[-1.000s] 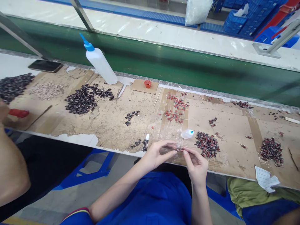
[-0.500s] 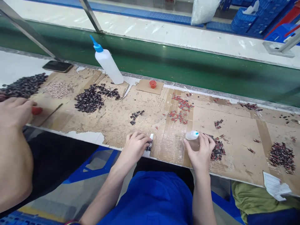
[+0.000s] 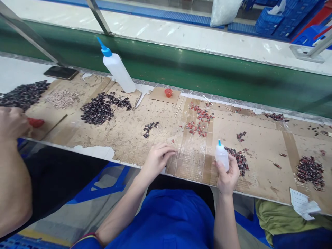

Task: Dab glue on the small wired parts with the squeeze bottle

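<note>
1. The small bottle (image 3: 222,158) was over the near part of the cardboard (image 3: 259,152), blue tip up – its lower side was partly covered by fingers, and whether its base touched the surface could not be told.
2. The right hand (image 3: 228,173) gripped it, thumb on one side and fingers wrapped behind, mostly out of sight.
3. Just beyond that hand lay a red-and-black pile of parts (image 3: 241,163), one edge of it masked by the bottle and fingers.
4. The left hand (image 3: 157,159) was near the front edge, thumb and fingertips drawn close together; whether they pinched anything was too small to tell.
5. Farther off, loose red parts (image 3: 201,114) were scattered, too fine to make out singly.
6. At the left, a co-worker's hand (image 3: 11,122) was cut off by the frame – beside it showed a red object (image 3: 35,122), partly hidden.
</note>
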Demonstrator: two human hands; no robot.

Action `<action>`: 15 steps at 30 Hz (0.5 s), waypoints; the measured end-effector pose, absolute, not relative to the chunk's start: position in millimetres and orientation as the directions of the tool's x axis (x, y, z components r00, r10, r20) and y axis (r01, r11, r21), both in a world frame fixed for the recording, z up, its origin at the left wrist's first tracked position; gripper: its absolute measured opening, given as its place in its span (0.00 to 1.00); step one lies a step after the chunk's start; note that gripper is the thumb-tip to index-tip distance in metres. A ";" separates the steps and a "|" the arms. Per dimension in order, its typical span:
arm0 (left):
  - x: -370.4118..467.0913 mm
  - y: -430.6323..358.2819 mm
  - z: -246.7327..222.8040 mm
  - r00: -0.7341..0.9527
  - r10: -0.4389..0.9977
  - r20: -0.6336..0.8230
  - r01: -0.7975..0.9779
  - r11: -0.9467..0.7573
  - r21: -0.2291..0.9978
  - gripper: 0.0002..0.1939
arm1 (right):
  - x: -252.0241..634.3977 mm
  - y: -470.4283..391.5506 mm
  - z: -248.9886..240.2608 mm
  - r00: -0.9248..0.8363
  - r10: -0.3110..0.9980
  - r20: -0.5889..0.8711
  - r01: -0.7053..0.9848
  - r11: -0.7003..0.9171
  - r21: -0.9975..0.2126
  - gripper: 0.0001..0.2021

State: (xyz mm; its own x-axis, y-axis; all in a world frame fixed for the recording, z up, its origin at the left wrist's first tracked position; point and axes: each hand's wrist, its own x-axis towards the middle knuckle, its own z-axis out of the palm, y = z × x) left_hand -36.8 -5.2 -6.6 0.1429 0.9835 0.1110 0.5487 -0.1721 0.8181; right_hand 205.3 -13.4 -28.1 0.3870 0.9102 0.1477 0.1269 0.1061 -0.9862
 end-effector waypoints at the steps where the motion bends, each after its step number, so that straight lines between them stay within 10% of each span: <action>1: -27.6 -3.2 -9.1 0.162 0.982 0.102 0.462 -0.166 0.871 0.08 | 204.4 -13.5 -26.8 0.413 0.898 0.150 0.084 0.126 -0.988 0.18; 8: 11.1 -1.7 -26.4 0.124 0.992 0.015 0.610 -0.088 0.787 0.05 | 196.9 -12.9 -23.9 0.535 0.843 0.054 -0.143 0.153 -0.978 0.14; 15: 3.4 -8.8 -21.8 0.133 0.991 0.010 0.677 -0.099 0.730 0.09 | 180.0 -16.8 -21.9 0.493 0.868 0.054 0.109 0.000 -0.994 0.18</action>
